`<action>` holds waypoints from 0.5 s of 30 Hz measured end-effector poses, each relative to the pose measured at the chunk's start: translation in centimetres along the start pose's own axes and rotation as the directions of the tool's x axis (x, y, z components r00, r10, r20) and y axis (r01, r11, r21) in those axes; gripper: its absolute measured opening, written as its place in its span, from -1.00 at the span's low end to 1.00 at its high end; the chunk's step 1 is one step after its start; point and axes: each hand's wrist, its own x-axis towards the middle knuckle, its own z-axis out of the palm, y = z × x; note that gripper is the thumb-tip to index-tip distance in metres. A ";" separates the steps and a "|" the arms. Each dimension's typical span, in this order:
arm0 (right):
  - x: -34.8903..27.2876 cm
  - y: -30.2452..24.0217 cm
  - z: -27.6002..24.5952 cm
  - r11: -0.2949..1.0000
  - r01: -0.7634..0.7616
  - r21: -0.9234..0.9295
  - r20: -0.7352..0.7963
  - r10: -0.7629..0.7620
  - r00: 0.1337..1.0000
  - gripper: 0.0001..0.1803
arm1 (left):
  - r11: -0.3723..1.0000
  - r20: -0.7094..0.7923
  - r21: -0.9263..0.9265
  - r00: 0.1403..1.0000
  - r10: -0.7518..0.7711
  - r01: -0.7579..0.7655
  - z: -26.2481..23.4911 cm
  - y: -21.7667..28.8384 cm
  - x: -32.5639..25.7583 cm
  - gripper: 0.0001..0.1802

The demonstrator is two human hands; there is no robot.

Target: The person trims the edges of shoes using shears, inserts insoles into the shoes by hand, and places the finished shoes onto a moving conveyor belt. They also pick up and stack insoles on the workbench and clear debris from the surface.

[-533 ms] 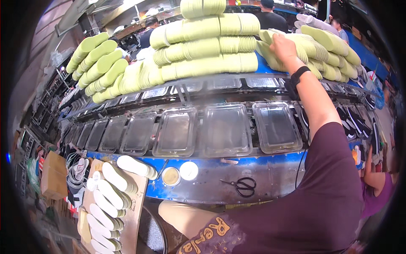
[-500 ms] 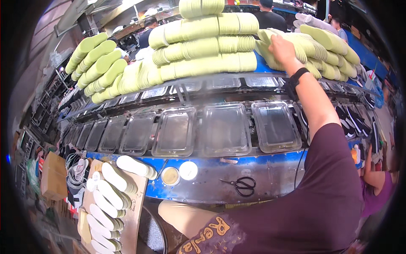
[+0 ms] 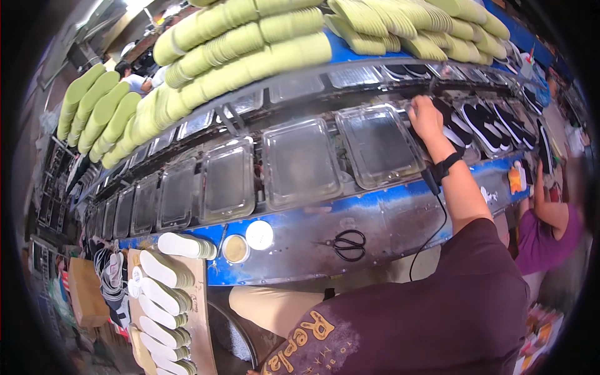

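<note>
My right hand (image 3: 427,119) reaches over the line of clear trays, wrist strapped with a black band. Its fingers are curled at the right edge of a clear plastic tray (image 3: 379,147), beside black shoes with white soles (image 3: 478,125). What the fingers hold, if anything, is hidden. Light green insoles (image 3: 256,69) lie in long stacked rows on the rack above the trays. My left hand is not in view. At the lower left, several piles of white-topped insoles (image 3: 164,269) rest on a board (image 3: 201,306).
Black scissors (image 3: 349,245) lie on the metal bench (image 3: 294,256), left of a dangling black cable (image 3: 445,219). A round tub (image 3: 235,249) and a white lid (image 3: 259,235) sit near its left end. A person in purple (image 3: 550,234) works at the right.
My right hand has come down from the green insole stacks to the trays and black shoes. The view has turned to the right and tilted down.
</note>
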 end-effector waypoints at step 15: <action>-6.6 27.4 2.1 0.870 -0.106 -0.481 0.535 0.387 0.751 -0.60 | 0.989 0.099 -0.055 0.987 -0.129 0.135 2.2 5.6 -6.6 -0.68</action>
